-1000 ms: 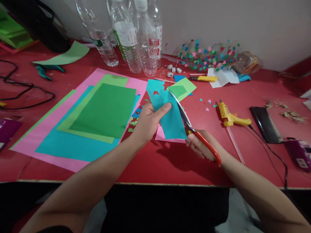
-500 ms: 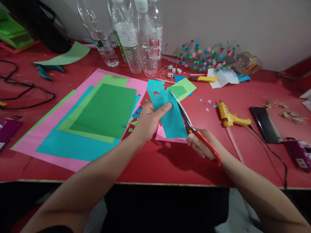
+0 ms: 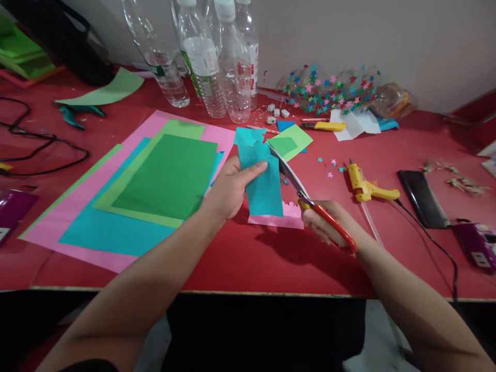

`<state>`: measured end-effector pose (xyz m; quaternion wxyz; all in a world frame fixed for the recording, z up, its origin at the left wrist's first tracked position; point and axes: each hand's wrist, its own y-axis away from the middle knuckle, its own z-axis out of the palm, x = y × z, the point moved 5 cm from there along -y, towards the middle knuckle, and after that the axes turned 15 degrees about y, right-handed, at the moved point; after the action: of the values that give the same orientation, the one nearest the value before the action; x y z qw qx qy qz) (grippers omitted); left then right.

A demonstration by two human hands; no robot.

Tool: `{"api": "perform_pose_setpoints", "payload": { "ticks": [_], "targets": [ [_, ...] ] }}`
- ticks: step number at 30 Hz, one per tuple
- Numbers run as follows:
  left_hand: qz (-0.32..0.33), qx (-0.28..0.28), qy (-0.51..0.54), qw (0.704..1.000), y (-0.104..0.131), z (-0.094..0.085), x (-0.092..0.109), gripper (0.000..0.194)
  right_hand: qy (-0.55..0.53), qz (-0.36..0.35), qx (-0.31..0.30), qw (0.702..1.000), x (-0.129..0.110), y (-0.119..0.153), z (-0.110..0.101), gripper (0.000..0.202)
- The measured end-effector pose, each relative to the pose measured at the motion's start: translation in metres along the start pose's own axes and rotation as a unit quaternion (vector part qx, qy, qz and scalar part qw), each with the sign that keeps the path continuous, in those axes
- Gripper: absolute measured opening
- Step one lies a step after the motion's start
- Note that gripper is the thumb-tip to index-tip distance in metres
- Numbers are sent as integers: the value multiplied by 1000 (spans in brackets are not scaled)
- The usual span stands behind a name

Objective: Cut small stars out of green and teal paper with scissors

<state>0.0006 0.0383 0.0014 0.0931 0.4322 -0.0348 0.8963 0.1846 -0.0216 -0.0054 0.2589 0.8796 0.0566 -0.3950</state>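
Note:
My left hand (image 3: 234, 186) pinches a strip of turquoise paper (image 3: 265, 194), its thumb lying across the front. The strip's far edge is jagged with cut-outs. My right hand (image 3: 325, 222) grips scissors (image 3: 327, 219) with red handles, and their blade tips touch the strip's upper right edge. Under the strip lies a pink paper piece (image 3: 277, 221) with a notched edge. Just beyond, another turquoise scrap (image 3: 248, 136) and a light green piece (image 3: 302, 137) rest on the table. Small paper stars (image 3: 330, 174) are scattered to the right of the scissors.
Stacked coloured sheets (image 3: 166, 175) cover the table's left middle. Clear plastic bottles (image 3: 236, 67) stand along the wall beside a star-covered bottle (image 3: 331, 90). A yellow cutter knife (image 3: 329, 126), a yellow glue gun (image 3: 362, 183) with its cord and a phone (image 3: 423, 199) lie rightward.
The turquoise strip has turned, its near end swinging left and uncovering more of the pink piece. The scissors and my right hand have shifted slightly right.

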Motion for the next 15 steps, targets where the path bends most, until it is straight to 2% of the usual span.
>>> {"api": "perform_pose_setpoints", "payload": {
  "ticks": [4, 9, 15],
  "targets": [
    [-46, -7, -34, 998, -1, -1, 1, 17, 23, -26, -16, 999, 2, 0, -3, 44],
    [-57, 0, -92, 994, -5, -7, 7, 15, 81, -60, -7, 995, 5, -1, -7, 43],
    [-94, -25, -106, 990, -4, -6, 6, 13, 94, -81, 1, 992, 5, -1, -10, 44]
  ]
}}
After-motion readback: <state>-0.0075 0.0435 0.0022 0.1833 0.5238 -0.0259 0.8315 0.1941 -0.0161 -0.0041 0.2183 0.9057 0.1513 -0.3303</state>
